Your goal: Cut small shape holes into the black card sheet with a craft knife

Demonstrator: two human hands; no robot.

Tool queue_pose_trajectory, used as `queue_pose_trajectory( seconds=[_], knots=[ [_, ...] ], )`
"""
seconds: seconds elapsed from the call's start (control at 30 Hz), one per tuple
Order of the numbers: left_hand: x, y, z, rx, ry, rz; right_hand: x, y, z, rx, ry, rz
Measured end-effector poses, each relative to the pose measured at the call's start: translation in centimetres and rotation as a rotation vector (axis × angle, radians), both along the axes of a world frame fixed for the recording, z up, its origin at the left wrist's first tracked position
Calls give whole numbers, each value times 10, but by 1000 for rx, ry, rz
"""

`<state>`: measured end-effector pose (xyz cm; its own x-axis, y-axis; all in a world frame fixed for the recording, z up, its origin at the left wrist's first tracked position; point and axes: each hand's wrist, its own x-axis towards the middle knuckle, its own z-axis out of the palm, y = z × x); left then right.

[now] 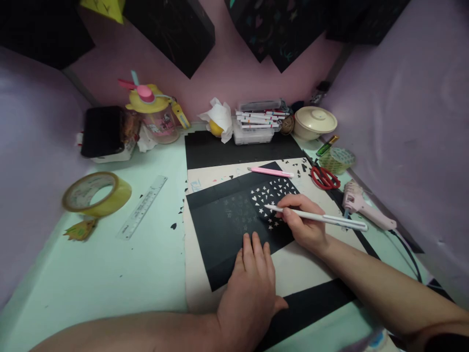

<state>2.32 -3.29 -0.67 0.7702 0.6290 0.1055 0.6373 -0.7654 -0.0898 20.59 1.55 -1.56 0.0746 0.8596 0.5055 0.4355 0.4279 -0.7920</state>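
Note:
A sheet of black paper lies tilted on a white sheet. Small white star, heart and triangle shapes, apparently cut-outs, cover its right part; fainter outlines show left of them. My left hand rests flat on the paper's lower edge, fingers stretched out and holding nothing. Between the fingers of my right hand is a white pen, its tip at the white shapes. Just above the shapes lies a pink craft knife.
Left are a clear ruler and a tape roll. Red-handled scissors and a glue gun lie right. A lidded jug, pen box and cream bowl line the back. Black paper scraps are scattered about.

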Motion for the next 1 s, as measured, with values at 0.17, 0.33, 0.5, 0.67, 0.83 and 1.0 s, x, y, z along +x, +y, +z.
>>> queue_pose_trajectory(
  seconds=[0.17, 0.33, 0.5, 0.67, 0.83, 1.0],
  knots=[
    [-1, 4, 1, -25, -8, 15, -1, 0, 1, -4, 15, -16],
    [-2, 0, -1, 8, -60, -47, -3, 0, 4, -24, -16, -76],
    [0, -3, -2, 28, -84, -130, -2, -2, 2, -47, -29, -58],
    [0, -2, -3, 8, -45, -113, -1, -1, 1, -55, -24, 90],
    [1, 0, -4, 22, -26, -131, -9, 3, 7, -167, -172, 151],
    [1, 1, -3, 5, 11, -155, -10, 5, 8, -249, -168, 95]
  ],
)
